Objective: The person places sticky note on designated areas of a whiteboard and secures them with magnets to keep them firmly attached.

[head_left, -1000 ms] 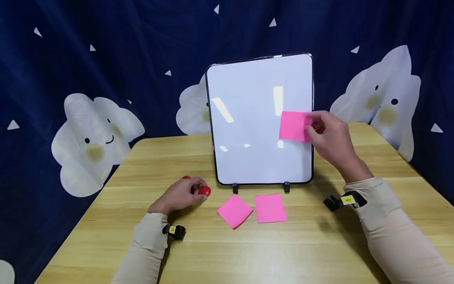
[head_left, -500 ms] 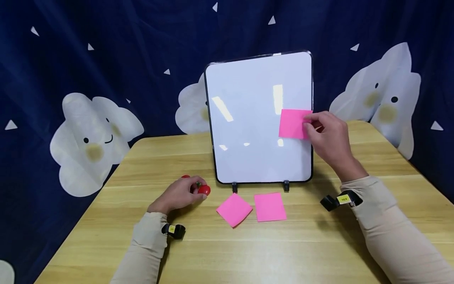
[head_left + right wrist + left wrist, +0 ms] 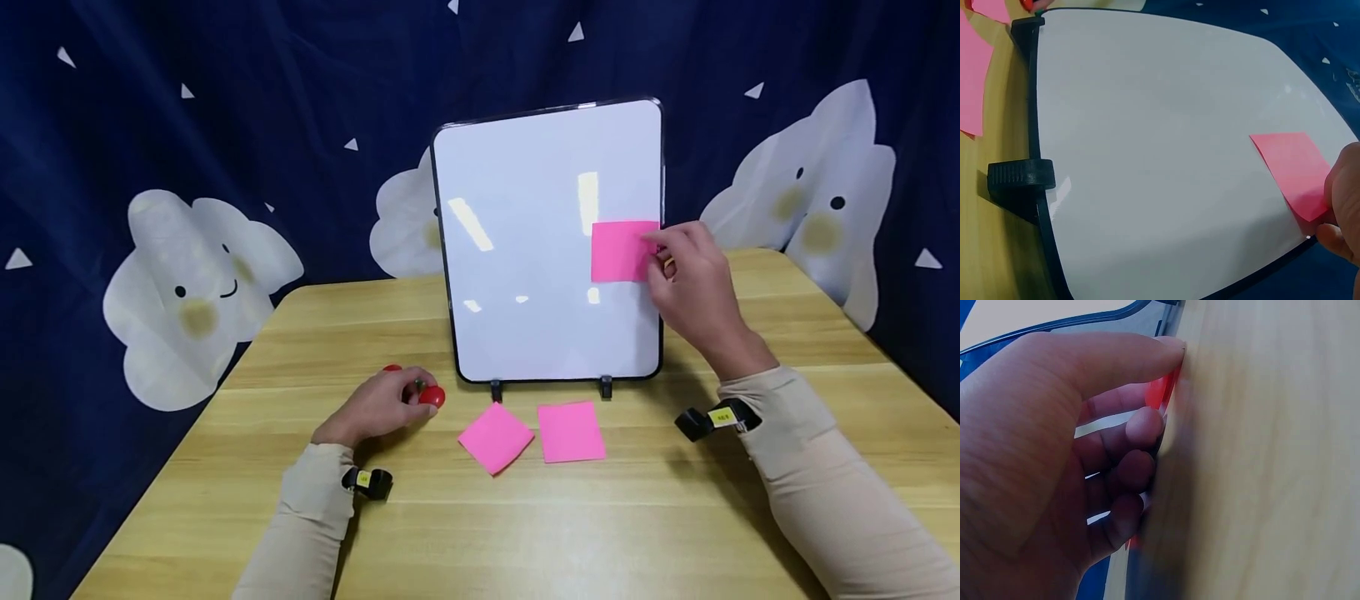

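Observation:
My right hand [image 3: 697,283] holds the right edge of a pink sticky note [image 3: 618,252] against the right side of an upright whiteboard [image 3: 540,308]. Its index fingertip lies over the note's front. In the right wrist view, the note's corner [image 3: 1300,178] reaches in between finger and thumb. On the table at the left, my left hand [image 3: 378,404] has thumb and curled index finger around a small glossy red piece [image 3: 432,397] with a bit of green. Part of another red piece [image 3: 392,367] shows behind that hand's knuckles. The left wrist view shows the thumb down at the wood.
Two pink sticky notes lie in front of the board, one turned like a diamond [image 3: 497,439] and one nearly square-on [image 3: 572,432]. Black feet [image 3: 606,387] prop the board on the wooden table [image 3: 480,533]. A dark blue cloud-print curtain [image 3: 300,67] hangs behind.
The right hand's index finger has straightened a little, and its thumb has drawn slightly apart from it at the note's edge. The note keeps its place against the board. The left hand stays put.

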The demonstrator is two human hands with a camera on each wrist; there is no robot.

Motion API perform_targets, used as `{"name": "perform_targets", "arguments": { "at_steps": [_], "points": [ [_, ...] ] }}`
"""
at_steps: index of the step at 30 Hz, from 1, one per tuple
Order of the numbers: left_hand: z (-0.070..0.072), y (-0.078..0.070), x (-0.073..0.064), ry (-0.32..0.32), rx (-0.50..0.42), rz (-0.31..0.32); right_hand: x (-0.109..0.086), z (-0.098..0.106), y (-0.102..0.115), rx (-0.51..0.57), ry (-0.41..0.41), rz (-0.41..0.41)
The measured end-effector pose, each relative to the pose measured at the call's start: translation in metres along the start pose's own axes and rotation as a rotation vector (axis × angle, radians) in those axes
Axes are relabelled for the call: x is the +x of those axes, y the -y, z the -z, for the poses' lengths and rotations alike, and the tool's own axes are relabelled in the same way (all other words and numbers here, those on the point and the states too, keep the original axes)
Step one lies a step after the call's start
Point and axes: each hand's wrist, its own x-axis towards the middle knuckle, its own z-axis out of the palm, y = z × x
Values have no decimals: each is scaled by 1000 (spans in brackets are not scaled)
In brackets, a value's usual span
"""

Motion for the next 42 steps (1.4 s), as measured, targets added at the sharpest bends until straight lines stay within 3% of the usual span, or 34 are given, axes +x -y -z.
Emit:
{"name": "perform_targets", "arguments": {
  "at_steps": [13,28,42],
  "points": [
    [3,-3,1,-4,2,10,2,3,-1,11,-77,9],
    [-1,-4,-1,-5,6,32,-2,1,-4,-31,-80,15],
    [-2,-3,0,-16,10,13,-3,2,2,-78,-11,-106]
  ]
}}
